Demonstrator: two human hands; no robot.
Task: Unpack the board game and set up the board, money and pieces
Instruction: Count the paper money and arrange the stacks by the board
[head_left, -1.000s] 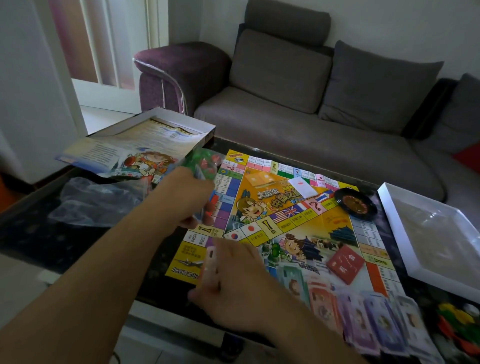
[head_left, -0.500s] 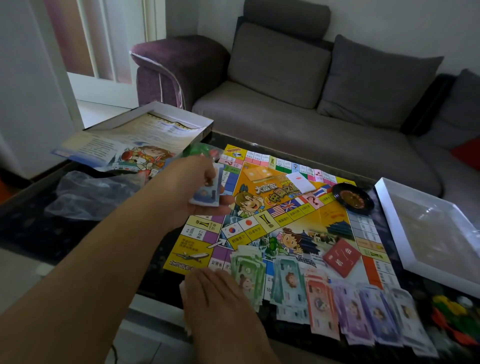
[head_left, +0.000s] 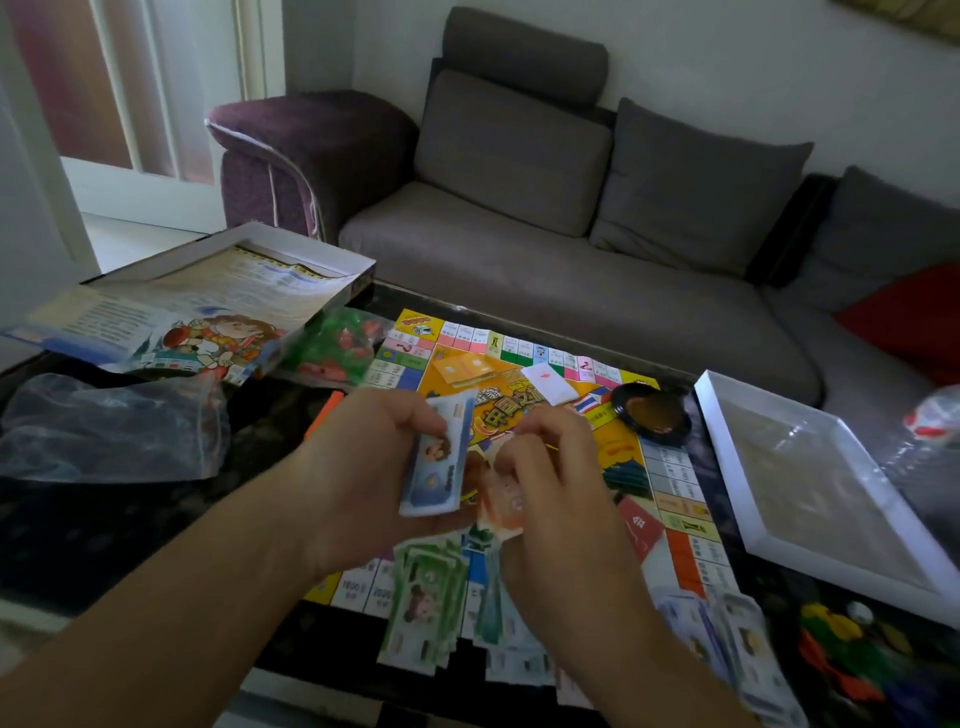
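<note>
My left hand (head_left: 363, 467) grips the blue notes (head_left: 436, 457) above the board (head_left: 670, 467) while my right fingers (head_left: 524, 441) pinch an orange note (head_left: 498, 512); tugging carelessly could spill the stack onto the sorted money (head_left: 426, 603)

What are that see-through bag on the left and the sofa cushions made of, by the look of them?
The bag looks like thin clear plastic film: crumpled, glossy, the dark table showing through. The sofa cushions seem a matte grey woven fabric, soft-edged and without shine; the exact fibre cannot be told.
</note>
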